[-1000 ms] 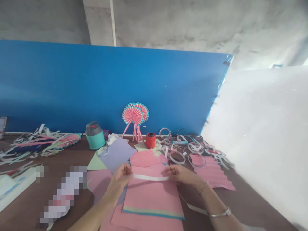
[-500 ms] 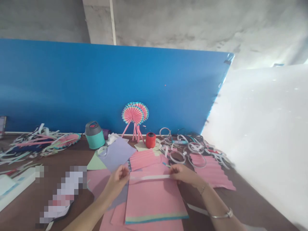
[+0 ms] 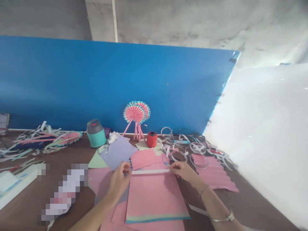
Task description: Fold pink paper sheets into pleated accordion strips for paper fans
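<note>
A white paper strip (image 3: 150, 172) is seemingly pinched at either end by the left hand (image 3: 118, 181) and the right hand (image 3: 183, 170), and is held across the top of a pink paper sheet (image 3: 156, 197).

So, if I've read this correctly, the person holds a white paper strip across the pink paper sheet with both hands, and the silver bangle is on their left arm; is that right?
The silver bangle is on the right arm, not the left, as the head view shows. The rest stands: the left hand and right hand hold the white paper strip across the pink paper sheet.
</note>
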The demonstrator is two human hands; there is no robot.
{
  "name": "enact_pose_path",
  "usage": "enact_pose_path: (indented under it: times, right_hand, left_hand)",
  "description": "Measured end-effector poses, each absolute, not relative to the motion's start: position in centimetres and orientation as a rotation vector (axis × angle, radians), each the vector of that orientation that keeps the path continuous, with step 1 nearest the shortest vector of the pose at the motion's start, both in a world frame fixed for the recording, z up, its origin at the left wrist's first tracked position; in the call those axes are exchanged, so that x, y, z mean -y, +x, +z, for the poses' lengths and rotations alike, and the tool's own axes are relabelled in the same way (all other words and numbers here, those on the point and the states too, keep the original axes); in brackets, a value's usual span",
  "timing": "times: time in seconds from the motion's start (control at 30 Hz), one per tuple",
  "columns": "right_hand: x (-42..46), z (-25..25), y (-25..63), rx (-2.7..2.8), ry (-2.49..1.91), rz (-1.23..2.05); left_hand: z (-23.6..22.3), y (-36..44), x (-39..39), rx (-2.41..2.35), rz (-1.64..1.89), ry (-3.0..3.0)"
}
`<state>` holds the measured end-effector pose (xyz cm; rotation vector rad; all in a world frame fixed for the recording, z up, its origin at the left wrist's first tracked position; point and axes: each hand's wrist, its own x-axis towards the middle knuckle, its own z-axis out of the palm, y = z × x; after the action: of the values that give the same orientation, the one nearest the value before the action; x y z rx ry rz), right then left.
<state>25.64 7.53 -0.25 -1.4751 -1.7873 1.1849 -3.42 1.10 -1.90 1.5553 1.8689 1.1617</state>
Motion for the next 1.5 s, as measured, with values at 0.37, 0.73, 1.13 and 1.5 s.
enact_pose_path:
  times: [0.37, 0.73, 1.13, 1.5]
  right_hand:
    - [-7.9, -1.2, 24.9, 2.085, -1.678, 0.741]
    - [-7.7, -1.2, 24.5, 2.098, -1.807, 0.646]
    - [-7.5, -1.1, 24.1, 2.058, -1.863, 0.637]
    - [-7.4, -1.1, 23.9, 2.023, -1.9, 0.634]
  left_hand:
    - [-2.7, -3.4, -1.8, -2.057, 0.926, 1.672]
    - [-2.3, -3.1, -1.8, -2.058, 0.884, 1.67]
    - [-2.1, -3.0, -1.6, -2.061, 0.837, 1.698]
    - [-2.5, -2.9, -1.6, -2.052, 0.831, 1.786]
